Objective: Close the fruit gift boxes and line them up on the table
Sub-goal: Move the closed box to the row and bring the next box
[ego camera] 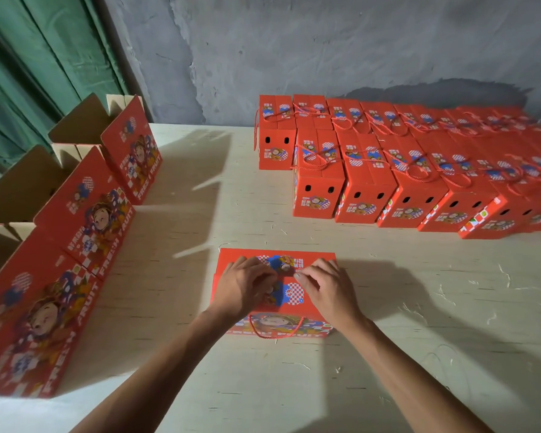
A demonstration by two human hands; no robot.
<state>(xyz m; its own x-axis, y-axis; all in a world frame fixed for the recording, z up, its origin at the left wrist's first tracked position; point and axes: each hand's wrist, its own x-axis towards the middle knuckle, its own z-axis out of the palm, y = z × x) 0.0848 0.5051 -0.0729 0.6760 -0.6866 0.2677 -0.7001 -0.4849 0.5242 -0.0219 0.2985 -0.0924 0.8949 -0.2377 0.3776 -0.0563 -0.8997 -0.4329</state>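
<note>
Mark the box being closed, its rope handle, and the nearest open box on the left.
box being closed (pixel 313 307): head view, red top flap.
rope handle (pixel 277 336): head view, bottom of the loop.
nearest open box (pixel 34 323): head view, printed side panel.

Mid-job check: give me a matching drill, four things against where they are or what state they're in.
Things:
1. box under the hands
2. open boxes
3. closed boxes
4. rope handle

Places or states:
A. rows at the far right of the table
B. hanging over the near side of the box being closed
C. at the left edge, flaps up
D. centre, left hand and right hand on its lid

Pairs: 1-D, 2-C, 3-A, 4-B
</note>
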